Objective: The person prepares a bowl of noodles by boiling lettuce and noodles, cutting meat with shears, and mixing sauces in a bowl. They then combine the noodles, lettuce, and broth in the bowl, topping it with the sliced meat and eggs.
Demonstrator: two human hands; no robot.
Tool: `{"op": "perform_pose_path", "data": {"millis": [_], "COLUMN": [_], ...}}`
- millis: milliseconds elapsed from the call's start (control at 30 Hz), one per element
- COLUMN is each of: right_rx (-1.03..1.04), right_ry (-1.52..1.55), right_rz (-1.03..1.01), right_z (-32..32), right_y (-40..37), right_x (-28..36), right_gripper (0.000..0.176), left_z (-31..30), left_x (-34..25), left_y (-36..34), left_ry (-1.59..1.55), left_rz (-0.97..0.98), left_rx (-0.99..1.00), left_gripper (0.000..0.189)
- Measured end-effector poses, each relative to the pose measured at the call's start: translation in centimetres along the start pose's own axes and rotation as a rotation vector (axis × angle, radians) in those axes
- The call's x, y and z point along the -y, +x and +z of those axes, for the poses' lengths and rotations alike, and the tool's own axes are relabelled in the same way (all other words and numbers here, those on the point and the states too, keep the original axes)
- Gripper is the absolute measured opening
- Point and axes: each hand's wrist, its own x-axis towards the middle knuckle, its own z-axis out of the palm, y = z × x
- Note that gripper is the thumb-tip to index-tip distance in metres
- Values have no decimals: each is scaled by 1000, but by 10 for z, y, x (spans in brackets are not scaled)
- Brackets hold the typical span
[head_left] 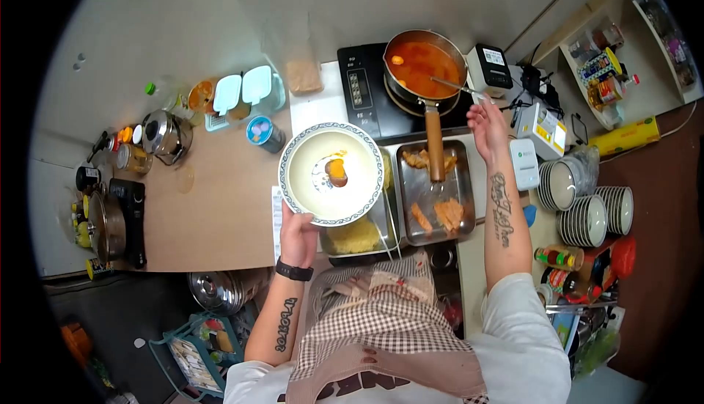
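Tilting a little toward the stove, the bowl [306, 156] with the blue patterned rim is held up over the table's front edge, above a tray of yellow shreds [353, 237]. The left hand [297, 237] carries it from below: the thumb lies on the near rim and the other fingers are hidden under the base, so it is clamped by its edge. Held this way its mouth probably stays open to the pan. Inside there is only an orange dab [336, 171] near the middle; the rest of the bowl is bare white.

The right hand [486, 124] reaches up to the end of the ladle [449, 83], which lies slanted in the saucepan [435, 136]. Its fingers curl loosely at the handle's tip, but I cannot tell whether they pinch it. The saucepan sits on the black induction cooker [361, 89], nearly full of orange-red soup [419, 63], with its long handle pointing back at the person, within easy reach.

Under that handle a steel tray [463, 184] holds a few fried pieces [447, 213]. Stacked bowls [587, 219] stand to the right.
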Motion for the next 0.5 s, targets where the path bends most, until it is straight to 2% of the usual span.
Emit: {"op": "perform_pose_path", "data": {"millis": [33, 67, 167, 300, 333, 433, 500], "right_rx": [35, -21, 79, 225, 260, 276, 189], "right_ry": [-34, -119, -466, -905, -972, -1152, -993], "right_rz": [-14, -26, -181, -420, -534, -750, -630], "right_z": [2, 18, 50, 63, 58, 35, 21], "right_y": [22, 35, 39, 1, -4, -2, 5], "right_x": [-2, 2, 19, 58, 65, 76, 68], "right_gripper": [43, 34, 29, 23, 21, 20, 21], "left_z": [10, 20, 44, 60, 64, 77, 76], "left_x": [4, 9, 23, 38, 40, 46, 49], "left_y": [9, 20, 47, 71, 75, 84, 88], "left_ry": [4, 7, 29, 32, 33, -3, 16], "left_rz": [3, 2, -24, -31, -30, -28, -29], "left_rx": [4, 6, -44, -39, -36, -62, -51], "left_gripper": [68, 68, 68, 66, 65, 65, 66]}}
